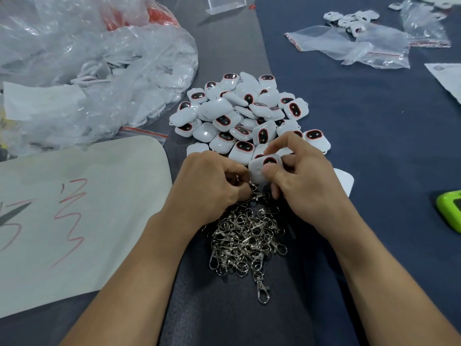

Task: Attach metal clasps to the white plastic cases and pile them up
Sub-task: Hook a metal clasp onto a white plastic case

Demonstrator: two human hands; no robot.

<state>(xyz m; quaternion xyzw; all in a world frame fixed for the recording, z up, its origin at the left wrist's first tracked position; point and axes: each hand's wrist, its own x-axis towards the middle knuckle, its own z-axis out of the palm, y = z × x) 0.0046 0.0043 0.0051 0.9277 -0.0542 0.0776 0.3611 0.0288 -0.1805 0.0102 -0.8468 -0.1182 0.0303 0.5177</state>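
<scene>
My right hand (306,176) grips a white plastic case (259,168) with a dark red-ringed oval window, thumb and fingers curled round it. My left hand (212,181) pinches a small metal clasp (252,186) at the case's lower left corner. Just below my hands lies a heap of silver metal clasps (247,236) on the dark table. Beyond my hands sits a pile of white cases (247,111) of the same kind.
A large clear plastic bag (87,71) with white parts lies at the left. A white paper sheet with red marks (74,211) covers the near left. Small clear bags (354,43) and loose white cases (349,18) lie far right. A green object (450,211) sits at the right edge.
</scene>
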